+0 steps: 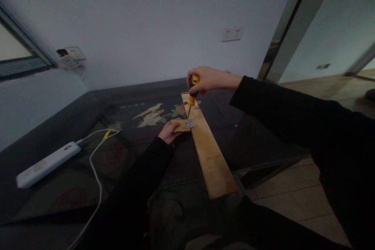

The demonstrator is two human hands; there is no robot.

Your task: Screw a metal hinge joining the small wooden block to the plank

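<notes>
My right hand (202, 80) is closed round the yellow and black handle of a screwdriver (191, 99), held nearly upright. The shaft points down at a small silver hinge (190, 124), and its tip appears to meet the hinge's left leaf. That hinge spans the seam between a short wooden piece (181, 125) and a long wooden board (209, 150). With thumb on top, my left hand (170, 131) grips the short piece at its left end; the fingers underneath are mostly hidden. The long board runs from the table's far side toward my lap, its near end overhanging the edge.
A dark glossy table (140, 156) with a printed bird and flowers bears everything. On the left lies a white power bank-like block (48, 164) with a white cable (95, 168) curling toward me. Wall sockets (232, 34) sit on the wall behind; tiled floor shows at right.
</notes>
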